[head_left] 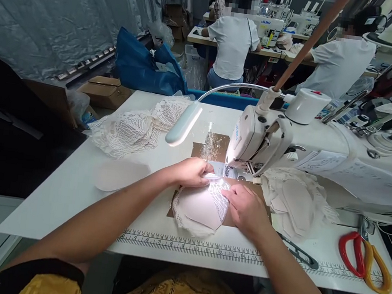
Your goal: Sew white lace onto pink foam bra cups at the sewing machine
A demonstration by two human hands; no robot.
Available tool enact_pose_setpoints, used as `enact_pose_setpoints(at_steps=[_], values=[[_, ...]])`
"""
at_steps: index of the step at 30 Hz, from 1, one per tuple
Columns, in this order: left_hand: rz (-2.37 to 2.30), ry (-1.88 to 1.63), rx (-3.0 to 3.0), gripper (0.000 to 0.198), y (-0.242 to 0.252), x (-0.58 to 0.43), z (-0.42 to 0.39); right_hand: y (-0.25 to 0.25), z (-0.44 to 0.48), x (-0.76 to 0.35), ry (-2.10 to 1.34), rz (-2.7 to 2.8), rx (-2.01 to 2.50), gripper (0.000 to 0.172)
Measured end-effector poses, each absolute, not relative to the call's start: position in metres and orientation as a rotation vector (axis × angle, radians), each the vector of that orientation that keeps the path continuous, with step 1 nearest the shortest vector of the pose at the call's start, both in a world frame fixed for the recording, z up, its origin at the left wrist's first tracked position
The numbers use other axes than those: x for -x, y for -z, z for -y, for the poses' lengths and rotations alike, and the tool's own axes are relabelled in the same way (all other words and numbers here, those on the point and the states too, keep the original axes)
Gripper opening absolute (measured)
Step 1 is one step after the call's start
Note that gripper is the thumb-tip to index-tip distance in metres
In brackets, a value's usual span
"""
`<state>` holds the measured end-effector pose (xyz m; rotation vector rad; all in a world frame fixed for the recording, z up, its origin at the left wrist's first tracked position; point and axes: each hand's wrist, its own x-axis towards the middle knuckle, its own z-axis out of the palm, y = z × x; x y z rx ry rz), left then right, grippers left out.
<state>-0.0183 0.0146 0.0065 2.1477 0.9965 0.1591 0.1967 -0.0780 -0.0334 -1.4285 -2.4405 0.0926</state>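
Note:
A white lace piece (200, 209) with a smooth lining lies under the needle area of a white sewing machine (254, 140). My left hand (195, 171) pinches its upper left edge, close to the presser foot (229, 171). At the lace's right side my right hand (246, 205) rests with its fingertips pressed together on the fabric edge. Brown tape (217, 145) covers part of the tabletop around the needle plate. A lit lamp (184, 122) on a bent neck hangs over the table to the left of the machine.
Lace pieces (126, 131) are heaped at the back left, near a pale oval pad (121, 175). More lace (298, 202) lies right of my hands, with scissors (366, 258) and a green clip (299, 251) nearby. A ruler strip (198, 248) runs along the front edge. Two people sit beyond.

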Motion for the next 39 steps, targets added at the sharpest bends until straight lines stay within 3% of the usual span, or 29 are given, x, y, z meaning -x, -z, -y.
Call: enact_pose_setpoints(at_steps=[1, 5, 10, 13, 16, 24, 28, 39], values=[[-0.942, -0.136, -2.111, 0.009, -0.007, 0.017, -0.017, 0.033, 0.078, -0.198, -0.113, 2.437, 1.432, 0.032], [-0.687, -0.199, -1.813, 0.025, -0.007, 0.017, -0.021, 0.032, 0.078, -0.202, -0.192, 2.415, 1.421, 0.031], [-0.938, -0.421, -1.672, 0.042, 0.0, 0.028, -0.028, 0.032, 0.078, -0.203, -0.231, 2.394, 1.408, 0.03], [-1.114, -0.594, -1.712, 0.031, -0.004, 0.037, -0.027, 0.031, 0.078, -0.203, -0.241, 2.395, 1.396, 0.032], [-1.278, -0.753, -1.97, 0.006, -0.011, 0.037, -0.013, 0.031, 0.078, -0.203, -0.229, 2.392, 1.372, 0.033], [-0.893, -0.296, -2.693, 0.026, 0.007, -0.003, 0.028, 0.037, 0.078, -0.206, -0.154, 2.281, 1.366, 0.027], [-0.894, -0.261, -2.742, 0.029, 0.009, -0.008, 0.028, 0.035, 0.076, -0.202, -0.069, 2.372, 1.538, 0.041], [-0.914, -0.214, -2.852, 0.04, 0.017, -0.004, 0.014, 0.037, 0.072, -0.195, 0.023, 2.378, 1.648, 0.034]])
